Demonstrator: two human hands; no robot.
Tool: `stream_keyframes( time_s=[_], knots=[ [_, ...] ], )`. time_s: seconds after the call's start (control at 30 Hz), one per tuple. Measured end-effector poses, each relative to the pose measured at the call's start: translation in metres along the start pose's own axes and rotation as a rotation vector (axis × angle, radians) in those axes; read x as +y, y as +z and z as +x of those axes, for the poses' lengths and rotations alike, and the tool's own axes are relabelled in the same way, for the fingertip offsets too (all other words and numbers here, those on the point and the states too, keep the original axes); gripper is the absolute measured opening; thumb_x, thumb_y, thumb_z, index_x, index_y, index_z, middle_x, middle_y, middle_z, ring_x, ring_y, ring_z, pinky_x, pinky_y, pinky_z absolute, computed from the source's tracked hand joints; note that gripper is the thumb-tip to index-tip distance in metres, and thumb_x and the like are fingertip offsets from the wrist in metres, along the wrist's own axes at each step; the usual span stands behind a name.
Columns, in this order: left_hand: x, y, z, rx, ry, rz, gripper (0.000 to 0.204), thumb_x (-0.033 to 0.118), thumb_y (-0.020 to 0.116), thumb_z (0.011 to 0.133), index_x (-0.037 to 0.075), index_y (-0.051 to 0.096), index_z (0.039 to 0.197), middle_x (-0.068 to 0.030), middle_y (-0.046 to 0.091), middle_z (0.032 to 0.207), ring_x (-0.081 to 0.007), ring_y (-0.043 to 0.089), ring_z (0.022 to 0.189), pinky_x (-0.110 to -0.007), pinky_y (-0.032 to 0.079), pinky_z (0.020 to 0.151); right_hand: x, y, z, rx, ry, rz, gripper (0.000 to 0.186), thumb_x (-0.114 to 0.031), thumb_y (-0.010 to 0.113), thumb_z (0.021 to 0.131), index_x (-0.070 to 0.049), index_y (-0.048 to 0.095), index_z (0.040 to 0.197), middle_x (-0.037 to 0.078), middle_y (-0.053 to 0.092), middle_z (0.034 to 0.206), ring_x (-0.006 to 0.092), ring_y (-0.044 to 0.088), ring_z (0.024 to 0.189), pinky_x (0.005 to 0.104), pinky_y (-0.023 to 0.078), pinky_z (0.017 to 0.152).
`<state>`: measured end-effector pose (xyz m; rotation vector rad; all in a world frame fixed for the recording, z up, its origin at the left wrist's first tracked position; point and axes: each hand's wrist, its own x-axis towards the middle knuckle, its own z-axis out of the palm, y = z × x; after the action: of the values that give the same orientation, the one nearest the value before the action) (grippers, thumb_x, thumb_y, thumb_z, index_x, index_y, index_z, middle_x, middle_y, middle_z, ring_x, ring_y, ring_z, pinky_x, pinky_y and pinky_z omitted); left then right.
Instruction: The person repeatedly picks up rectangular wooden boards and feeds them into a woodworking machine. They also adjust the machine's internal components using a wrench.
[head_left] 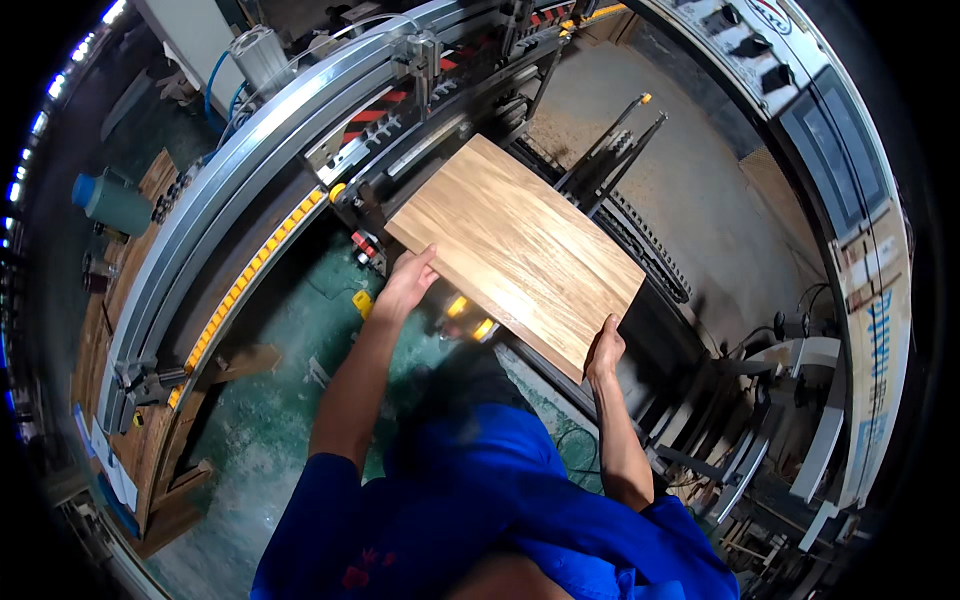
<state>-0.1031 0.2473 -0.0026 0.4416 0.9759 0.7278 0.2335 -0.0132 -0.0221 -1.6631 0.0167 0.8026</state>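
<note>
A flat rectangular wooden board (520, 250) with pale brown grain lies between my two hands, slanting from upper left to lower right. My left hand (408, 282) grips its near edge toward the left corner, thumb on top and the other fingers out of sight beneath. At the right end my right hand (605, 350) is closed on the short edge, its thumb pointing up along it. The board's far side reaches over the dark machine frame; whether it rests there I cannot tell.
A long metal rail with a yellow strip (255, 272) curves along the left. Two upright bars (615, 150) and a toothed chain track (648, 245) stand beyond the board. A control panel (835, 150) is at the upper right. A blue-capped jug (110, 203) sits far left.
</note>
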Motion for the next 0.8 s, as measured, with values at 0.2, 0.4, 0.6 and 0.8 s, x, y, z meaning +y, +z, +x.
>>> stream_keyframes(
  time_s=[0.2, 0.4, 0.6, 0.8],
  knots=[
    [0.022, 0.063, 0.104, 0.027, 0.065, -0.122, 0.038, 0.015, 0.066, 0.100, 0.012, 0.054, 0.135, -0.0066, 0.062, 0.132, -0.0227, 0.059, 0.125, -0.049, 0.045, 0.107, -0.037, 0.036, 0.098, -0.058, 0.012, -0.005, 0.046, -0.046, 0.061, 0.102, -0.018, 0.046, 0.070, -0.009, 0.035, 0.061, 0.0060, 0.027, 0.054, 0.0275, 0.025, 0.049],
    [0.039, 0.102, 0.188, -0.029, 0.101, -0.118, 0.031, 0.013, 0.067, 0.099, 0.012, 0.057, 0.129, -0.0054, 0.063, 0.128, -0.0223, 0.059, 0.122, -0.049, 0.046, 0.106, -0.059, 0.078, 0.174, -0.038, -0.076, 0.071, 0.042, -0.047, 0.061, 0.102, -0.009, 0.054, 0.084, -0.008, 0.040, 0.064, 0.0049, 0.033, 0.057, 0.0260, 0.028, 0.051],
    [0.077, 0.132, 0.226, 0.005, 0.122, -0.113, 0.032, 0.015, 0.068, 0.098, 0.011, 0.056, 0.128, -0.0068, 0.062, 0.128, -0.0221, 0.058, 0.123, -0.047, 0.044, 0.107, -0.062, 0.097, 0.233, -0.066, -0.051, -0.048, 0.045, -0.041, 0.058, 0.104, 0.004, 0.060, 0.105, 0.002, 0.060, 0.097, 0.0119, 0.052, 0.085, 0.0283, 0.045, 0.083],
    [0.103, 0.112, 0.236, 0.075, 0.109, -0.095, 0.030, 0.018, 0.069, 0.098, 0.006, 0.056, 0.121, -0.0096, 0.063, 0.116, -0.0194, 0.061, 0.113, -0.041, 0.046, 0.105, -0.078, 0.146, 0.225, -0.046, -0.090, -0.058, 0.055, -0.044, 0.057, 0.103, 0.010, 0.061, 0.111, 0.005, 0.061, 0.100, 0.0135, 0.052, 0.088, 0.0290, 0.045, 0.082]
  ],
)
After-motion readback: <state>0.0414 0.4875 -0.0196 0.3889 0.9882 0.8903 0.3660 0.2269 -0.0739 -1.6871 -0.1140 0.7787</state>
